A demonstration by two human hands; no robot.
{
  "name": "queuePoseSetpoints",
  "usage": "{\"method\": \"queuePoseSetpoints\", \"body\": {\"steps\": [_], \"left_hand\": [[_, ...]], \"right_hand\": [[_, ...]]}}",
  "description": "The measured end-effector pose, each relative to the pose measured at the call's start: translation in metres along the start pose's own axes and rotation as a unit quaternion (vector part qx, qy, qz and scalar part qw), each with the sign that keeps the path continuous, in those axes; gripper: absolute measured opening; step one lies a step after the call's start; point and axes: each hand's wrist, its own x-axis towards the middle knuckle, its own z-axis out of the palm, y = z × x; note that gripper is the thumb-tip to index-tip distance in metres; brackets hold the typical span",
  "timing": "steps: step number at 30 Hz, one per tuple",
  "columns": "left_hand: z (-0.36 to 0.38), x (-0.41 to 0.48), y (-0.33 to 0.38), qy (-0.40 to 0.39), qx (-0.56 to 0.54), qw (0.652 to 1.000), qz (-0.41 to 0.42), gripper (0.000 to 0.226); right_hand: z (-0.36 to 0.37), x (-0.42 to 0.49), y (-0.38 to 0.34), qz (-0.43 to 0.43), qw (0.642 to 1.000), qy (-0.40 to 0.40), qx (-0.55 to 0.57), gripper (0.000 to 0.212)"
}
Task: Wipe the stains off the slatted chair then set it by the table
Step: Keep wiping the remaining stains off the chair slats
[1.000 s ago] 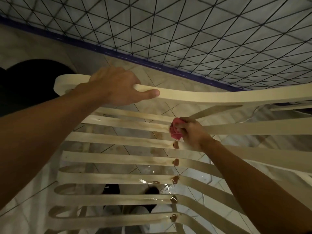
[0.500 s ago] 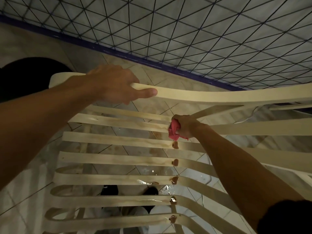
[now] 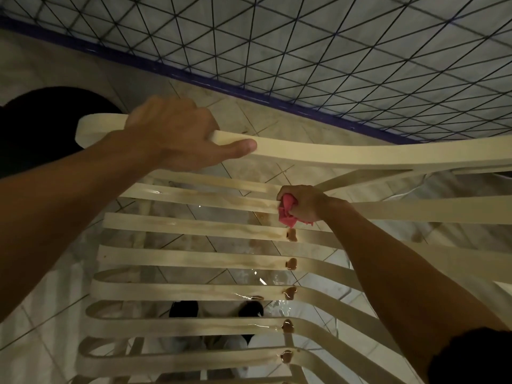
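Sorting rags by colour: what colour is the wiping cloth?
Pink cloth, clearest in head view.

most of pink cloth (image 3: pixel 286 217) inside right hand (image 3: pixel 306 202), right side of slatted chair (image 3: pixel 360 157) off-frame

Gripping the chair's (image 3: pixel 318 157) top rail with the left hand (image 3: pixel 177 137), pressing a pink cloth (image 3: pixel 286 214) to a stained slat with the right hand (image 3: pixel 306 203)
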Motion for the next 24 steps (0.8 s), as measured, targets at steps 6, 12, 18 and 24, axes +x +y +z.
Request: {"method": "queuePoseSetpoints", "body": {"steps": [6,12,18,24], "left_hand": [[0.002,0.001,-0.001,0.006,-0.002,1.0,0.004,0.101],[0.001,0.001,0.0,0.009,-0.004,1.0,0.008,0.098],[0.005,0.001,-0.003,0.024,-0.012,0.999,0.018,0.099],[0.009,0.001,-0.007,0.042,-0.024,0.999,0.025,0.106]], "right_hand": [[0.003,-0.002,-0.004,-0.001,1.0,0.015,0.024,0.036],[0.006,0.003,-0.013,-0.008,0.999,0.019,0.051,0.038],[0.015,0.013,-0.03,-0.035,0.996,0.04,0.07,0.045],[0.004,0.0,-0.012,-0.044,0.999,0.018,0.012,0.043]]}}
